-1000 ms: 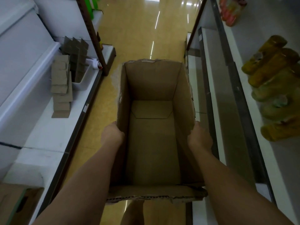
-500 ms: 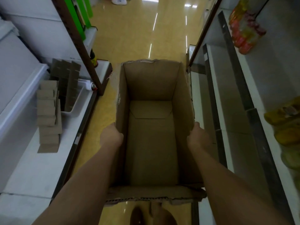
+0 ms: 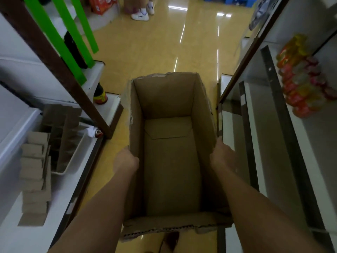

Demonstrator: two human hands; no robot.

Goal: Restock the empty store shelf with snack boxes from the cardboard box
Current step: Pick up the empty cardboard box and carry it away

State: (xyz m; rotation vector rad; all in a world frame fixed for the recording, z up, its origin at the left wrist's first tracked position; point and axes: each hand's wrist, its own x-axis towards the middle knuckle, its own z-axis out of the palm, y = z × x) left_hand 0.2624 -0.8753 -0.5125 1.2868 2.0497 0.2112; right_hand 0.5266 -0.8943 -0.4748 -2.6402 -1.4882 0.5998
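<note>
The cardboard box sits dead centre, carried down the aisle over the glossy floor, and it is bare inside, nothing on its bottom panel. The left hand grips the left wall at 9 o'clock, the right hand grips the right wall at 3 o'clock, fingers curled over the rim on both sides. So the unloading looks finished, judging by that hollow interior. Over at 8 o'clock, a row of small brown boxes stands on the white left shelf, with cardboard dividers in a tray behind them; whether those are the snack boxes, I cannot say for sure. What seems left is getting rid of the carton. At 2 o'clock, orange and red packets fill the right shelf. A dark bottle stands at 10 o'clock beside the brown shelf post. Someone's white shoes wait at 12 o'clock, right in the lane ahead.
</note>
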